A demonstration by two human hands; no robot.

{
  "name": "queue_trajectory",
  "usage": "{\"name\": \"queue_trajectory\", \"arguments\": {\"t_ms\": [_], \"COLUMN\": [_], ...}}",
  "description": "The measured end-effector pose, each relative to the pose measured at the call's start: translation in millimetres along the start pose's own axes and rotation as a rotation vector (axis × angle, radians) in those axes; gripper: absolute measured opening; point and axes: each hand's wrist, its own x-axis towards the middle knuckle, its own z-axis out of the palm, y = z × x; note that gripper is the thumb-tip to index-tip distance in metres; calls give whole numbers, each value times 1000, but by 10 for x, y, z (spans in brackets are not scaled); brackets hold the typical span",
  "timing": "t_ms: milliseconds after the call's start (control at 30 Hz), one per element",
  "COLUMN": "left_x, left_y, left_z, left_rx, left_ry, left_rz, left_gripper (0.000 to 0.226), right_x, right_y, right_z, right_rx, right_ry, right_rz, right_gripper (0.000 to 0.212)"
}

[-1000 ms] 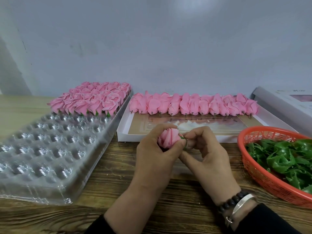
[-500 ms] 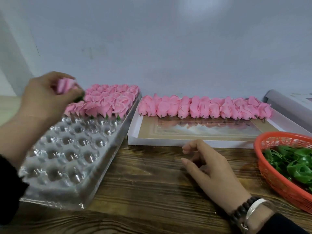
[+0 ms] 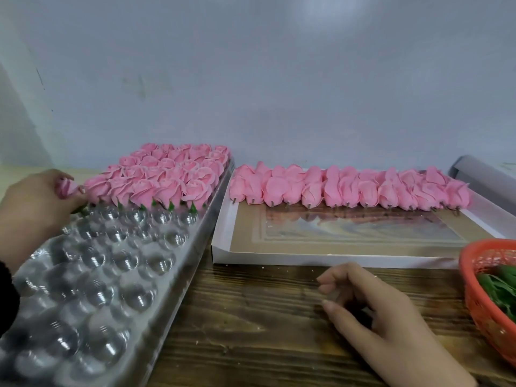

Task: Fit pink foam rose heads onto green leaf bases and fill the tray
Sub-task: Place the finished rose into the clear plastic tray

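Left hand (image 3: 33, 208): fingers curled round assembled pink rose (image 3: 66, 187), at left end of front filled row of clear tray (image 3: 156, 277). Right hand (image 3: 379, 317): loosely curled, holding nothing, resting on wooden table (image 3: 251, 331). Loose rose heads (image 3: 349, 188): rowed in white box (image 3: 321, 258). Green leaf bases (image 3: 499, 289): in orange basket (image 3: 485, 311).

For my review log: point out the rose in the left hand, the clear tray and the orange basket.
rose (image 3: 67, 187), head view, pink petals.
clear tray (image 3: 173, 277), head view, right rim.
orange basket (image 3: 487, 328), head view, mesh wall.
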Motion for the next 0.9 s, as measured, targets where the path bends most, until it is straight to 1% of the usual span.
{"name": "queue_trajectory", "arguments": {"t_ms": [33,133,267,433,567,600,667,700,800,900], "left_x": [-10,-5,32,100,47,41,25,7,-65,-131], "left_y": [-6,-14,5,17,19,16,21,33,113,243], "left_z": [27,93,134,179,246,272,295,292,222,125], "left_rx": [53,119,150,290,391,376,270,256,341,312], "left_ry": [-7,-48,-88,-134,-101,-102,-119,-120,-134,-261], "left_rz": [7,10,7,-6,-41,-62,-116,-111,-73,-89], "left_gripper": [24,24,21,22,21,20,20,22,36,53], "right_x": [1,4,4,7,13,15,18,19,25,21], "right_y": [-4,-14,-30,-35,-43,-41,-41,-44,-50,-47], "right_z": [-3,-3,-5,-13,-7,-4,3,3,3,-1], "right_rx": [-2,-10,-21,-36,-10,-9,-15,-18,-10,-8], "right_ry": [-4,-13,-8,-29,-33,-36,-39,-41,-55,-66], "right_rz": [4,22,39,51,52,56,57,57,65,59], "right_gripper": [40,41,36,42,37,38,37,37,38,35]}}
